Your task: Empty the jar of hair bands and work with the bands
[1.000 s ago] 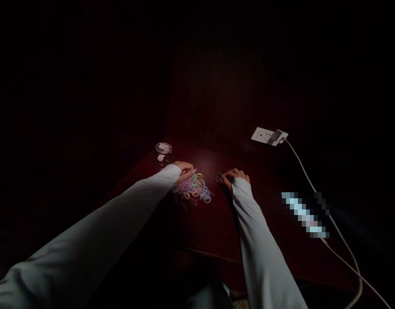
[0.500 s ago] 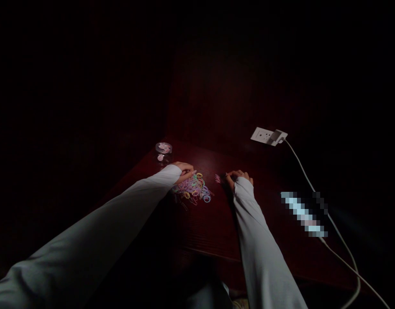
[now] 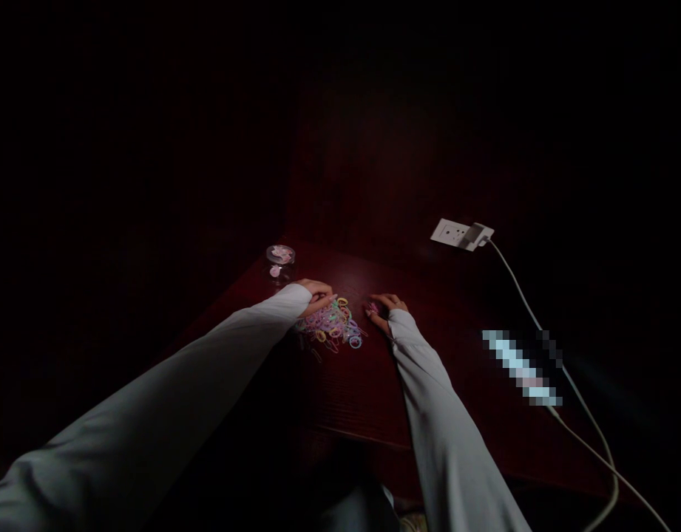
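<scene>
A pile of colourful hair ties [image 3: 332, 325], in pink, purple, yellow, green and blue, lies on a dark reddish table [image 3: 351, 399]. At the pile's upper left edge rests my left hand [image 3: 316, 290], its fingers curled in; what they hold, if anything, is hidden. To the right of the pile my right hand [image 3: 389, 307] has its thumb and fingers apart around a few small pink pieces [image 3: 374, 307], perhaps hair ties, which are partly covered. Behind my left hand stands a clear round jar [image 3: 281, 266] with pink and white shapes on it.
A wall socket [image 3: 451, 233] with a plugged-in charger [image 3: 478, 236] is at the right. Its white cable [image 3: 520, 284] runs down past a blurred bright object [image 3: 523, 369], and a cable leads from that object too. The surroundings are very dark.
My right hand has moved left, from beside the small pink pieces to around them, and its fingers have spread. My left hand has stayed at the pile.
</scene>
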A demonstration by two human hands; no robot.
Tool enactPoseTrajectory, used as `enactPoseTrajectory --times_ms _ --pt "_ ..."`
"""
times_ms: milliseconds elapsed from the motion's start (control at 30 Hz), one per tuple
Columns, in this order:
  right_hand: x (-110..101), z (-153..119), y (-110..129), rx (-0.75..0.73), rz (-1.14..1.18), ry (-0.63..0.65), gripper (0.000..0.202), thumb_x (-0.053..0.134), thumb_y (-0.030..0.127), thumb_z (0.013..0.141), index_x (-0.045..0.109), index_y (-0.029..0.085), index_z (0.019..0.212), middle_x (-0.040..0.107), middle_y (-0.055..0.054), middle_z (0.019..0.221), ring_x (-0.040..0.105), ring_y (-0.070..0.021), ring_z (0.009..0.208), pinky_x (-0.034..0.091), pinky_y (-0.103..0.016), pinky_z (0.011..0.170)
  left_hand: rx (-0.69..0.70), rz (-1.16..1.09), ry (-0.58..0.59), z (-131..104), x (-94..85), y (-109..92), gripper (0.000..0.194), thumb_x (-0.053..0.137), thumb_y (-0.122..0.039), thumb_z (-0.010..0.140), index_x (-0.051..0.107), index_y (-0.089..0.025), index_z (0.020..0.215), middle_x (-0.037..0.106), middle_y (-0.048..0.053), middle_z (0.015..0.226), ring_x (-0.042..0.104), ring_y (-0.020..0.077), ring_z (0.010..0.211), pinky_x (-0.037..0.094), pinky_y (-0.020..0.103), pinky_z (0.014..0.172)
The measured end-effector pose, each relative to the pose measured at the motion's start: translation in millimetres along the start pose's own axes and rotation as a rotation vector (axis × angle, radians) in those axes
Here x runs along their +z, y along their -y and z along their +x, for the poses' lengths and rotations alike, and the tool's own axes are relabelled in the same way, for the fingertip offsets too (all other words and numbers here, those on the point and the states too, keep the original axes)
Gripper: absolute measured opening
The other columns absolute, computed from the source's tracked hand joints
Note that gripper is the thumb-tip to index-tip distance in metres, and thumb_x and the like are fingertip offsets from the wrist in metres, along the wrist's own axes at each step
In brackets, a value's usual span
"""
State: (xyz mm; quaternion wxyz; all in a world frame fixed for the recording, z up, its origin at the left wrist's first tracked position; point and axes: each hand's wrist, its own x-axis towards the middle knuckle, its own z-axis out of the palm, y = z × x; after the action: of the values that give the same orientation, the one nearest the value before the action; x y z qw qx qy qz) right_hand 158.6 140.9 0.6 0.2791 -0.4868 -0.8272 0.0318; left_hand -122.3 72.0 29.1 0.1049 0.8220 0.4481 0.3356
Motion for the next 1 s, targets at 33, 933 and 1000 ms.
enactPoseTrajectory --times_ms 33,933,1000 --pt "0.0 0.2 -0.9 -0.011 0.007 0.024 0.042 0.071 0.036 0.080 0.073 0.027 0.121 0.067 -0.009 0.119 0.060 -0.0260 0.103 0.046 -0.042 0.097 -0.001 0.002 0.000 0.0 0.1 -0.2 0.038 0.047 -0.041 0.097 0.063 -0.016 0.074 0.047 -0.002 0.064 0.040 0.0103 0.058 0.028 0.023 0.058" --pt "9.2 4.9 100.3 -0.169 0.105 -0.069 0.035 0.046 0.041 0.101 0.069 0.026 0.080 0.069 -0.005 0.086 0.059 -0.0236 0.091 0.040 -0.036 0.082 0.016 -0.054 -0.036 3.9 -1.9 -4.8 0.035 0.045 -0.036 0.099 0.067 -0.016 0.079 0.056 -0.001 0.070 0.042 0.0111 0.061 0.031 0.023 0.061" --pt "8.7 2.5 99.5 -0.204 0.136 -0.031 0.034 0.045 0.038 0.102 0.070 0.026 0.081 0.069 -0.005 0.087 0.059 -0.0227 0.090 0.041 -0.036 0.082 0.015 -0.060 -0.031 4.1 -0.8 -1.6 0.035 0.046 -0.035 0.099 0.068 -0.016 0.081 0.058 0.000 0.071 0.043 0.0112 0.061 0.032 0.023 0.061"
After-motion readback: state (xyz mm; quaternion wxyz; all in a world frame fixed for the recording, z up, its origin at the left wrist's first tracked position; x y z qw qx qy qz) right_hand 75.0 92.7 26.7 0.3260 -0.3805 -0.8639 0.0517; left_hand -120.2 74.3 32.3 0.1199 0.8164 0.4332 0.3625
